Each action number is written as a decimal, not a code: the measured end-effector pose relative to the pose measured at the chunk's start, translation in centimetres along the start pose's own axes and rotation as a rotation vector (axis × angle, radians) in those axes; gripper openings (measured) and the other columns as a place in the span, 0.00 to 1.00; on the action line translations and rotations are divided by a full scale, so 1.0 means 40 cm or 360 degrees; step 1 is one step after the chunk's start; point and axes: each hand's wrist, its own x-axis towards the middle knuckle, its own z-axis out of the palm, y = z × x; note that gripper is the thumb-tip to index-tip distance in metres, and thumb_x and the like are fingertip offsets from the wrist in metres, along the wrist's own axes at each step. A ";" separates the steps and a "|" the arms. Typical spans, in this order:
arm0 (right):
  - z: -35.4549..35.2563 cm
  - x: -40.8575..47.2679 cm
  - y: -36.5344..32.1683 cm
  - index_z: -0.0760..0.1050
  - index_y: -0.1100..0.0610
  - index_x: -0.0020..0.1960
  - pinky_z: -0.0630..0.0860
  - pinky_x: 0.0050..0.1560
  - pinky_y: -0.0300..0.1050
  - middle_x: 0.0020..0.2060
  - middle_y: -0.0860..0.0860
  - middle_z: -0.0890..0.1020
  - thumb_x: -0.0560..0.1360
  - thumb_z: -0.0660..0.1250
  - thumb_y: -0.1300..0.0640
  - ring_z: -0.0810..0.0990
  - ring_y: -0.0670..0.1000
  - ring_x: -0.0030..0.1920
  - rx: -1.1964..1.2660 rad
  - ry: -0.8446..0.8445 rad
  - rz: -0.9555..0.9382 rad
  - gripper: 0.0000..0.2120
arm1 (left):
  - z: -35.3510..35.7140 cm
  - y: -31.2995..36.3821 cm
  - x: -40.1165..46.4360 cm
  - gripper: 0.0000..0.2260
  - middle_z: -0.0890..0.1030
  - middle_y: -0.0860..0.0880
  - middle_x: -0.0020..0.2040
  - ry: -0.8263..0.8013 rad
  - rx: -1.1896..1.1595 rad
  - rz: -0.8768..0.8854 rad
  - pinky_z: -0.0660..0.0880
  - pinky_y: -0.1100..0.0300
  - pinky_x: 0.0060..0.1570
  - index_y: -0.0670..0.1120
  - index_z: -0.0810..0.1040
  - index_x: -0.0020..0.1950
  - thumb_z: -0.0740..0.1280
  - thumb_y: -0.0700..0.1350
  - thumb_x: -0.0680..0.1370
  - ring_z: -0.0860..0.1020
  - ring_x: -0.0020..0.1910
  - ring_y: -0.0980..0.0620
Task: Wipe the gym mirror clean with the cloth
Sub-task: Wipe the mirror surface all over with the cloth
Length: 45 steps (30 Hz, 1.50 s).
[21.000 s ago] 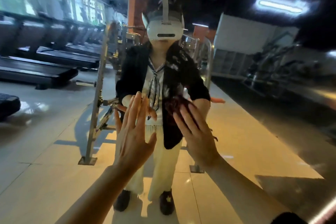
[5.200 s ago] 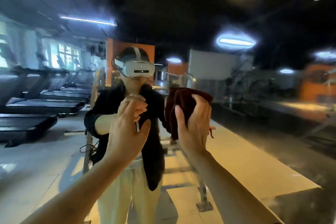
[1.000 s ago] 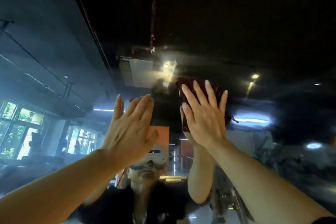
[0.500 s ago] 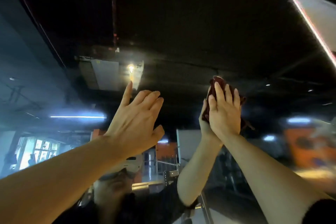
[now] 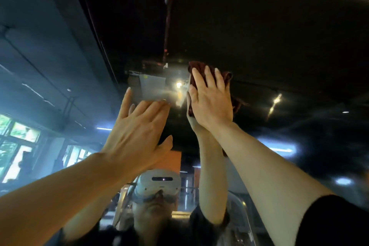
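The right hand presses the dark red cloth flat on the mirror with straight fingers; the left hand is raised, fingers straight

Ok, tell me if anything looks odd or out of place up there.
Nothing stands out. The right hand presses the dark red cloth flat against the mirror; the left hand is raised open beside it, holding nothing.

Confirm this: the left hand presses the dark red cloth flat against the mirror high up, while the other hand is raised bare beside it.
Wrong hand. In the head view the right hand presses the dark red cloth against the mirror; the left hand is the bare one.
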 end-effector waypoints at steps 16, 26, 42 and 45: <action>0.058 -0.110 -0.557 0.59 0.49 0.80 0.49 0.79 0.59 0.79 0.53 0.62 0.83 0.44 0.47 0.52 0.56 0.80 0.0163 -0.0006 -0.0332 0.26 | -0.057 -0.382 -0.320 0.32 0.75 0.39 0.70 -0.0078 -0.0001 -0.0099 0.50 0.35 0.76 0.36 0.73 0.71 0.53 0.59 0.79 0.73 0.69 0.39; 0.067 -0.255 -0.412 0.63 0.52 0.78 0.59 0.76 0.65 0.77 0.56 0.66 0.84 0.45 0.47 0.58 0.59 0.79 0.0033 0.0252 0.0421 0.25 | 0.004 -0.365 -0.365 0.35 0.56 0.38 0.80 -0.0086 -0.0116 -0.0080 0.58 0.39 0.76 0.37 0.56 0.80 0.39 0.61 0.83 0.54 0.80 0.40; 0.061 -0.362 -0.459 0.58 0.51 0.80 0.55 0.78 0.63 0.79 0.55 0.63 0.86 0.42 0.47 0.54 0.57 0.80 0.0031 0.0149 0.0282 0.25 | 0.011 -0.355 -0.375 0.34 0.54 0.38 0.80 -0.0026 -0.0117 -0.0087 0.54 0.41 0.77 0.38 0.53 0.80 0.43 0.62 0.83 0.52 0.80 0.41; 0.042 -0.416 -0.428 0.56 0.48 0.81 0.51 0.79 0.58 0.80 0.52 0.60 0.86 0.41 0.45 0.51 0.54 0.81 0.0066 -0.0043 -0.0253 0.25 | 0.009 -0.355 -0.375 0.34 0.54 0.38 0.80 -0.0060 -0.0100 -0.0080 0.53 0.41 0.77 0.38 0.53 0.81 0.42 0.62 0.83 0.52 0.80 0.41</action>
